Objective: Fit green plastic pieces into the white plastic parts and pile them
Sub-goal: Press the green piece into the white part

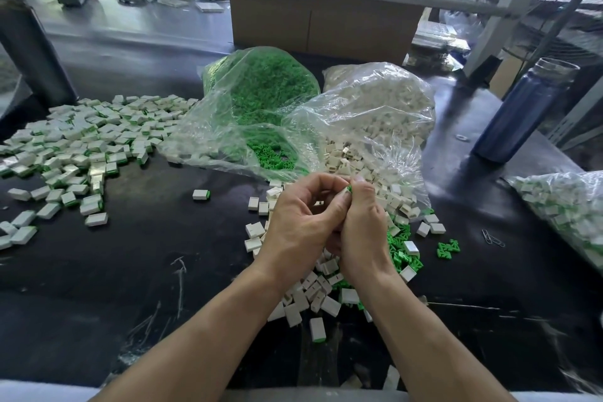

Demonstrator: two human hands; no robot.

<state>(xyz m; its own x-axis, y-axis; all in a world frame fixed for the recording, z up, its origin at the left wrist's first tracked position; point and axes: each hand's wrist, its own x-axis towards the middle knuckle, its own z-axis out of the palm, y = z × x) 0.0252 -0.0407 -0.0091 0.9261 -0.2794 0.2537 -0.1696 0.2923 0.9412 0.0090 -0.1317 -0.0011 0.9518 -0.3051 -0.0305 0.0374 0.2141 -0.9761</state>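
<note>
My left hand (301,225) and my right hand (363,222) are pressed together above the black table (146,254). Between the fingertips I see a white plastic part with a green piece (348,189) at its end; most of it is hidden by the fingers. Under and around my hands lie loose white parts (313,294) and loose green pieces (404,254). A clear bag of green pieces (267,88) and a clear bag of white parts (381,108) lie open behind my hands. A wide pile of fitted white-and-green parts (81,147) covers the table's left side.
A brown cardboard box (313,19) stands behind the bags. A blue bottle (522,111) stands at the right, and another bag of fitted parts (567,206) lies at the far right edge. A dark post (29,52) rises at the left. Paper clips (492,238) lie near the right.
</note>
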